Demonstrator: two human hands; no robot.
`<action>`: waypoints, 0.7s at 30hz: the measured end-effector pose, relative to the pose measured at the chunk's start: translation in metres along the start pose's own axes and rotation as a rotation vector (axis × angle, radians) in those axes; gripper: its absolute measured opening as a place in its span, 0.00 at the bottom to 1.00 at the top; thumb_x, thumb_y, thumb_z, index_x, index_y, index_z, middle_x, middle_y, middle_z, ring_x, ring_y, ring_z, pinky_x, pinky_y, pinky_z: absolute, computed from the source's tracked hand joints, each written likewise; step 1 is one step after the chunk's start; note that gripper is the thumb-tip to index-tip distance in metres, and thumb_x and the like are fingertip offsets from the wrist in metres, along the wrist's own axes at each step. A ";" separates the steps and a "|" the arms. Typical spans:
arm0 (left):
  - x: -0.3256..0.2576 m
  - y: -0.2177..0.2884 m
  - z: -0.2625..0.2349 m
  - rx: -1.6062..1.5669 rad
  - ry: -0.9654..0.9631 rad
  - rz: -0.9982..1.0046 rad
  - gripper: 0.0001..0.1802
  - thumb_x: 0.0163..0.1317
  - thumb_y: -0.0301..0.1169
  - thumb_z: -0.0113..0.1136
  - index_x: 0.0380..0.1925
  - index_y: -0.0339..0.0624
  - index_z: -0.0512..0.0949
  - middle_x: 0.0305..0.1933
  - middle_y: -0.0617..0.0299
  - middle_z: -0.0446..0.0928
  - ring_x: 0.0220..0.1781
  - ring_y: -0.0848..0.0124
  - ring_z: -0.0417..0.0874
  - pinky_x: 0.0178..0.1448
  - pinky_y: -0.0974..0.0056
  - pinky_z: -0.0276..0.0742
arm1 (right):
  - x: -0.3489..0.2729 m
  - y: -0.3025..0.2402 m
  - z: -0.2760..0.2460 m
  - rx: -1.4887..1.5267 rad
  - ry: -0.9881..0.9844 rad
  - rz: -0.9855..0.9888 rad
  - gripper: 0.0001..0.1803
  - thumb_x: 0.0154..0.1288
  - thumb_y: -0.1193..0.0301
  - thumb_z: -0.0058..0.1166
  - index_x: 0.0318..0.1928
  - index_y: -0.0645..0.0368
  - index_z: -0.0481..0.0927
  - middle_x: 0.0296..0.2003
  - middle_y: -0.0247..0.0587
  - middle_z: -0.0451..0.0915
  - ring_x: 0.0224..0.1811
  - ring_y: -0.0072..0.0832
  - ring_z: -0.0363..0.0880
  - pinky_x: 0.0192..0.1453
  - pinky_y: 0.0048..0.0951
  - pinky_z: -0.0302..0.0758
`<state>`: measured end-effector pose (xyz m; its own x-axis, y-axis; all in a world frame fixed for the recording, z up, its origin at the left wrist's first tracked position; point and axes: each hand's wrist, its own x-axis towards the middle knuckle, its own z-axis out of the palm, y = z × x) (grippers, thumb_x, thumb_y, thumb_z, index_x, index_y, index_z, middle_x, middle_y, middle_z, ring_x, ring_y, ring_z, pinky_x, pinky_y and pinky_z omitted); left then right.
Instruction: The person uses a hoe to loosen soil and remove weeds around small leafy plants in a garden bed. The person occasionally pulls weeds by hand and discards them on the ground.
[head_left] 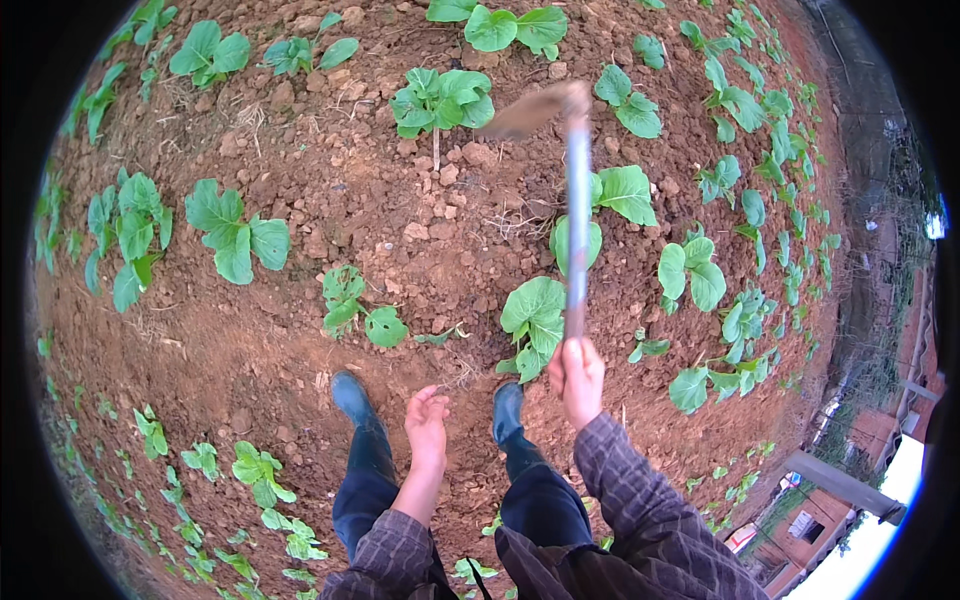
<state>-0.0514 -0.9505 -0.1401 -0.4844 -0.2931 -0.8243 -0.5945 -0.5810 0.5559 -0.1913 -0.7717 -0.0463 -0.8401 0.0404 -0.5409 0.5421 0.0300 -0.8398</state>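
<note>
The right hand [578,384] gripped a hoe [578,170], probably stiff and head-heavy, by its handle [576,290], the sensible hold, above broad-leaved seedlings [535,308], while whether the half-curled left hand [427,428] held anything was unclear

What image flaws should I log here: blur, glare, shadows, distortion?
In the head view, the hoe is smeared, likely by motion; head view, lower right: sky blown to white; head view: soil softly lit, no hard shadows; head view: fisheye bulge, black corners.
</note>
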 end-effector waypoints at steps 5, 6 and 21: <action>-0.004 0.009 0.016 -0.003 -0.055 -0.016 0.14 0.68 0.23 0.51 0.53 0.37 0.71 0.42 0.61 0.78 0.39 0.77 0.75 0.45 0.72 0.72 | 0.110 -0.054 0.055 0.180 0.326 -0.190 0.17 0.77 0.57 0.40 0.32 0.53 0.66 0.17 0.23 0.62 0.12 0.13 0.57 0.12 0.19 0.55; -0.004 0.010 0.018 0.000 -0.066 -0.019 0.14 0.68 0.23 0.51 0.53 0.37 0.71 0.42 0.61 0.78 0.39 0.77 0.75 0.45 0.72 0.72 | 0.117 -0.046 0.074 0.225 0.378 -0.099 0.18 0.77 0.56 0.40 0.31 0.53 0.65 0.16 0.24 0.63 0.12 0.14 0.57 0.12 0.20 0.55; 0.003 0.004 0.007 0.007 -0.031 -0.044 0.14 0.67 0.28 0.55 0.52 0.41 0.73 0.40 0.64 0.80 0.35 0.79 0.75 0.41 0.74 0.70 | 0.152 -0.031 0.105 0.334 0.297 -0.052 0.20 0.77 0.53 0.42 0.30 0.52 0.63 0.16 0.24 0.62 0.12 0.15 0.56 0.13 0.22 0.55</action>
<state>-0.0593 -0.9485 -0.1397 -0.4776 -0.2436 -0.8441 -0.6197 -0.5876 0.5202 -0.3382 -0.8718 -0.1073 -0.7984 0.3337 -0.5012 0.4225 -0.2826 -0.8612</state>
